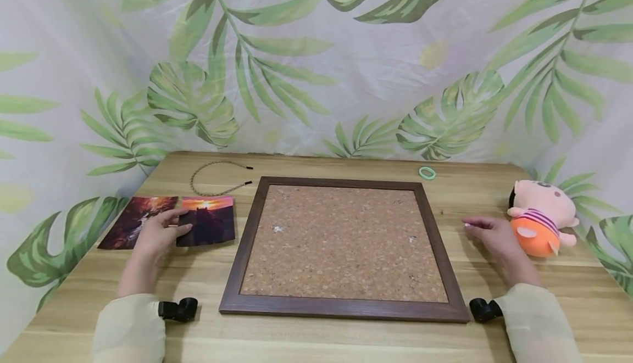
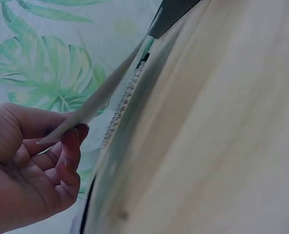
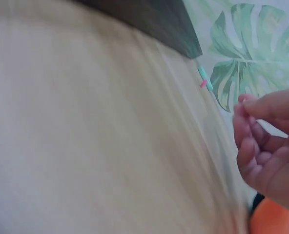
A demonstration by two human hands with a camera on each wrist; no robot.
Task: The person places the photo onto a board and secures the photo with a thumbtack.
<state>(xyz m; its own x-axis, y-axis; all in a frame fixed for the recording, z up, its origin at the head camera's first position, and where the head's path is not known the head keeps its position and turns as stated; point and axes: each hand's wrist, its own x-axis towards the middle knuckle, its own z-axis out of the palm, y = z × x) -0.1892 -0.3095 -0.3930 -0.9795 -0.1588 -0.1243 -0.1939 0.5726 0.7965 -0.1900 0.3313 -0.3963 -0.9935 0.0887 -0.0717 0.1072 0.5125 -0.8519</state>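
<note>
My left hand pinches the near-left edge of a sunset photo between thumb and fingers. In the left wrist view that photo appears nearly edge-on, raised off the table. Under and beside this hand lies a second photo, a reddish forest stream. A cork board in a dark brown frame lies flat between the hands. To its right, my right hand is raised, thumb and forefinger pinching a tiny pale pink thing, apparently a push pin, mostly hidden by the fingertips.
A twisted cord necklace with black ends lies at the back left. At the back right is a mint-green ring. A plush toy in orange lies beyond my right hand. Something small and pink shows on the tabletop.
</note>
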